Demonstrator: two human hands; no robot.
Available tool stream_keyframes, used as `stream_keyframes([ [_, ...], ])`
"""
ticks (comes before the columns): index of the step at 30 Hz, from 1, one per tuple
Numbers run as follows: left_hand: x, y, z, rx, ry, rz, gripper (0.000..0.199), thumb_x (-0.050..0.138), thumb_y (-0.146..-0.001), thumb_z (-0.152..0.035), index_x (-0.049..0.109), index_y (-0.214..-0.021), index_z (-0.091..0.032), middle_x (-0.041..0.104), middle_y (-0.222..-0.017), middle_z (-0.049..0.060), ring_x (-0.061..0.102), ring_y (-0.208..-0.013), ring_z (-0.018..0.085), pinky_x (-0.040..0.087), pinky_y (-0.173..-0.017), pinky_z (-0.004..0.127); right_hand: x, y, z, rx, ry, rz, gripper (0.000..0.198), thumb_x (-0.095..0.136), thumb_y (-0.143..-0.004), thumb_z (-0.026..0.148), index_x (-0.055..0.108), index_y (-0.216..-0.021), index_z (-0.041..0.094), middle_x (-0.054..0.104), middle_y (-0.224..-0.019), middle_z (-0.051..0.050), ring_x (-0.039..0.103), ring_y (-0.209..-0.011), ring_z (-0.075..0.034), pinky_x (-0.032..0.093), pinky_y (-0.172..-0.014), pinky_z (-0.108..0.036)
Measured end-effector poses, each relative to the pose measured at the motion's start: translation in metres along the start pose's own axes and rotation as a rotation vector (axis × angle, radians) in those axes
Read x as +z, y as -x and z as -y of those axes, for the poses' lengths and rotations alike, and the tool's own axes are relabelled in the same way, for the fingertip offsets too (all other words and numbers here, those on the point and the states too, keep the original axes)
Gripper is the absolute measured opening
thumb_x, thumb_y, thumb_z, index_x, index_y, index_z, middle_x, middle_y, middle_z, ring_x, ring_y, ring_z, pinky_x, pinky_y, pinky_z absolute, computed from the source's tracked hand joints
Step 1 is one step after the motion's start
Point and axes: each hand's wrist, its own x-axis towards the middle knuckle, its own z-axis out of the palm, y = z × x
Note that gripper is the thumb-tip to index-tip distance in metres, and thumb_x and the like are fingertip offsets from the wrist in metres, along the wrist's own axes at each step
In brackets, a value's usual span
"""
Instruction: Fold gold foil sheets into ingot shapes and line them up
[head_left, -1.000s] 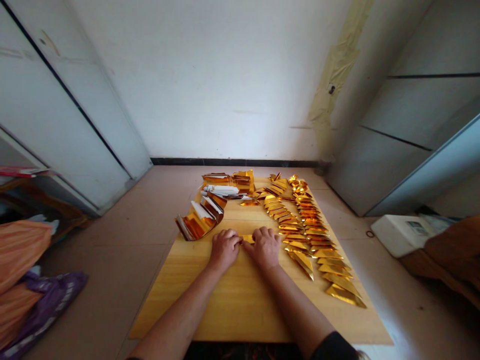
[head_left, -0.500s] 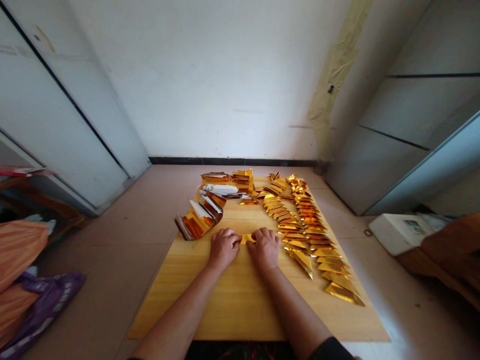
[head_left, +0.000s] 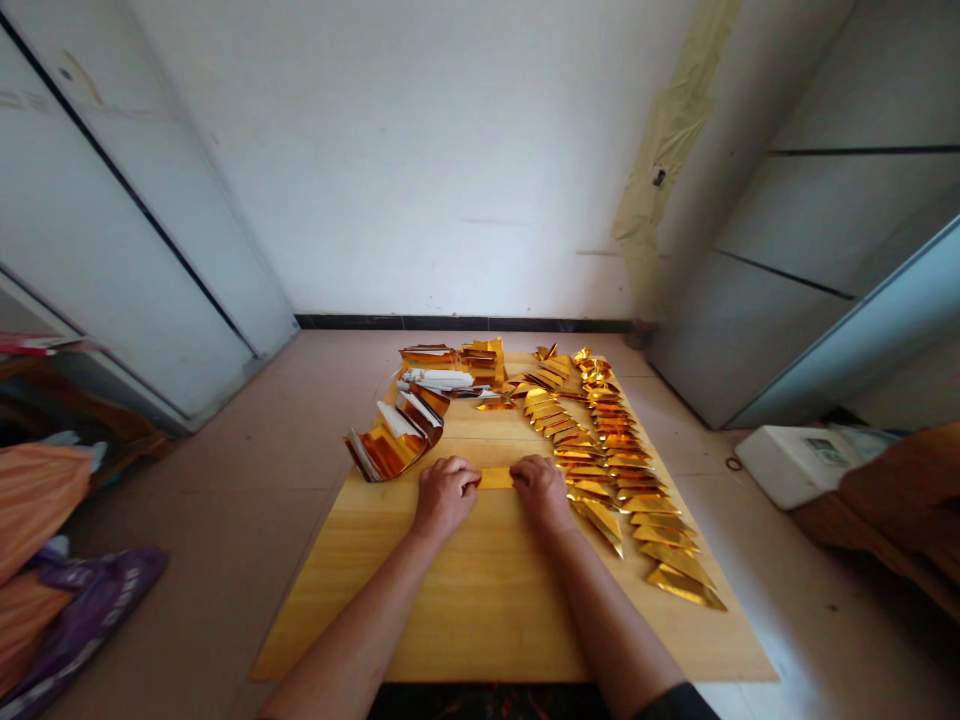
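From where I stand, I count one gold strip [head_left: 495, 479], low over the middle of the wooden tabletop [head_left: 465, 620]. Its long axis runs side to side across the person's front, one end pointing left, the other right. The left hand [head_left: 446, 495] has its grip pinching the left end; the right hand [head_left: 541, 492] pinches the right. Right of them run two rows of folded gold pieces [head_left: 675, 580], too overlapped to count exactly. Farther back on the left lies one white bundle [head_left: 439, 380], near curved gold sheets [head_left: 390, 448].
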Motion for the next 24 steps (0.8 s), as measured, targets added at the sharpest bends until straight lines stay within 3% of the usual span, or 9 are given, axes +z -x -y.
stream_keyframes([
  [12, 0.001, -0.002, 0.002, -0.017, 0.045, -0.010, 0.013, 0.065, -0.075, -0.020, 0.074, -0.082, -0.026, 0.067, -0.089, 0.001, 0.059, -0.089, 0.017, 0.041, -0.083, 0.032, 0.007, -0.004, -0.017, -0.128, -0.095, -0.015, 0.026, 0.051, -0.079, 0.005, 0.069, -0.074, 0.024, 0.067, -0.085, 0.000, 0.054, -0.084, -0.015, 0.036, -0.077, -0.025],
  [24, -0.003, -0.009, 0.018, -0.008, 0.182, 0.153, 0.038, 0.052, -0.070, -0.001, 0.073, -0.090, -0.025, 0.067, -0.098, 0.001, 0.059, -0.094, 0.016, 0.046, -0.086, 0.030, 0.006, -0.005, -0.017, -0.120, -0.077, 0.002, 0.027, 0.049, -0.079, 0.006, 0.070, -0.075, 0.024, 0.068, -0.088, -0.001, 0.055, -0.085, -0.016, 0.037, -0.079, -0.025],
])
